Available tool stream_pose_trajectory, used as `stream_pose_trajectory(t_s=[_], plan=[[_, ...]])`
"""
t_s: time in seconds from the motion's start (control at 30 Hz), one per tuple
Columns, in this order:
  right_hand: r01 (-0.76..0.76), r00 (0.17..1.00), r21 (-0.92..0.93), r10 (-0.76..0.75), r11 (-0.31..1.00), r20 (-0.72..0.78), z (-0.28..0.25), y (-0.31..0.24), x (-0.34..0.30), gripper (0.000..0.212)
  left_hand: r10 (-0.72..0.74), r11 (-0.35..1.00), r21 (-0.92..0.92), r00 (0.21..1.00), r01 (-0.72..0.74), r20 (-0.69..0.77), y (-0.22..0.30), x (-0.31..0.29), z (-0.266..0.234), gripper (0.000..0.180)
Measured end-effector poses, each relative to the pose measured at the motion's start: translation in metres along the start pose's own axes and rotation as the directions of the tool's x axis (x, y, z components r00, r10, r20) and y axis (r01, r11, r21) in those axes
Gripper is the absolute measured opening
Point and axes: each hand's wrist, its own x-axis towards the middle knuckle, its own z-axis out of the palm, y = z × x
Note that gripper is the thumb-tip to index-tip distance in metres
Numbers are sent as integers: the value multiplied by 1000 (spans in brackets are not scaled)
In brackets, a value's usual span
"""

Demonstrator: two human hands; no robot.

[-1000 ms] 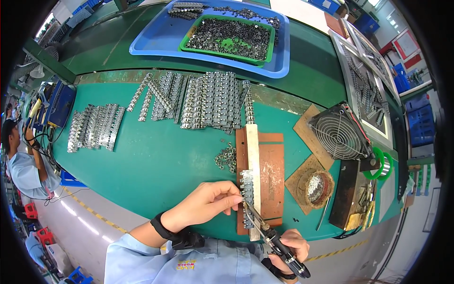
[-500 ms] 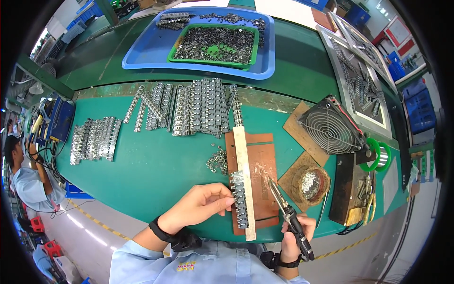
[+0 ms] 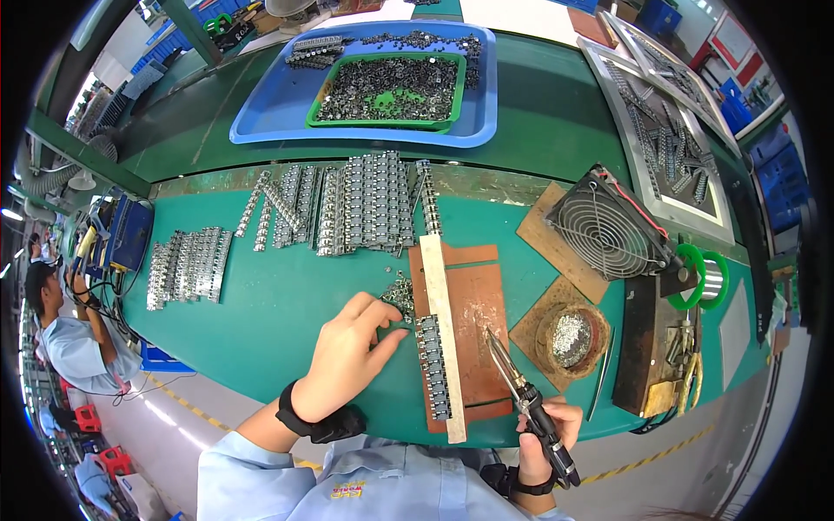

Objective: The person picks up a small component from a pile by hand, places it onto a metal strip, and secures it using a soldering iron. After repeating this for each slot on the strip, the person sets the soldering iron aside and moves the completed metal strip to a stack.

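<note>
Left hand (image 3: pixel 347 347) beside pile of small metal parts (image 3: pixel 400 293), thumb and finger apart. Right hand (image 3: pixel 554 424) grips soldering iron (image 3: pixel 532 399), tip over brown board (image 3: pixel 476 295). Strip of dark parts (image 3: pixel 433 369) lies along wooden bar (image 3: pixel 442 334). Fan (image 3: pixel 604 227), round dish (image 3: pixel 600 345), wire spool (image 3: pixel 714 280) on right. Metal strips (image 3: pixel 369 204) behind; farther back, green tray (image 3: pixel 382 124) of parts inside blue tray (image 3: pixel 268 108).

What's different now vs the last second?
Left hand left the strip, moving up-left toward the small metal pieces. Right hand swung the soldering iron rightward off the strip; its tip is now over the brown board. Unchanged: iron in grip, strip against pale bar.
</note>
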Motion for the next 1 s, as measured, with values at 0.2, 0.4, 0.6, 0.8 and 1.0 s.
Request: stream_pose_trajectory(t_s=[0.2,0.4,0.6,0.8,1.0], plan=[[3,1000,22,-4,1000,27,1,-2,0,45,131,958,266,990,-111,-58,5,6,10,14],[-6,999,18,5,1000,44,-1,-1,-2,44,124,957,270,991,-109,-40,5,3,9,12],[22,996,10,-22,1000,90,-7,0,0,43,72,986,150,997,-67,-27,10,-7,0,11],[7,997,35,-9,999,73,-4,0,0,43,-75,995,-67,997,75,-10,5,-19,-2,12],[6,997,28,-8,1000,76,-4,0,0,43,-42,923,-373,987,97,152,3,-25,-4,13]])
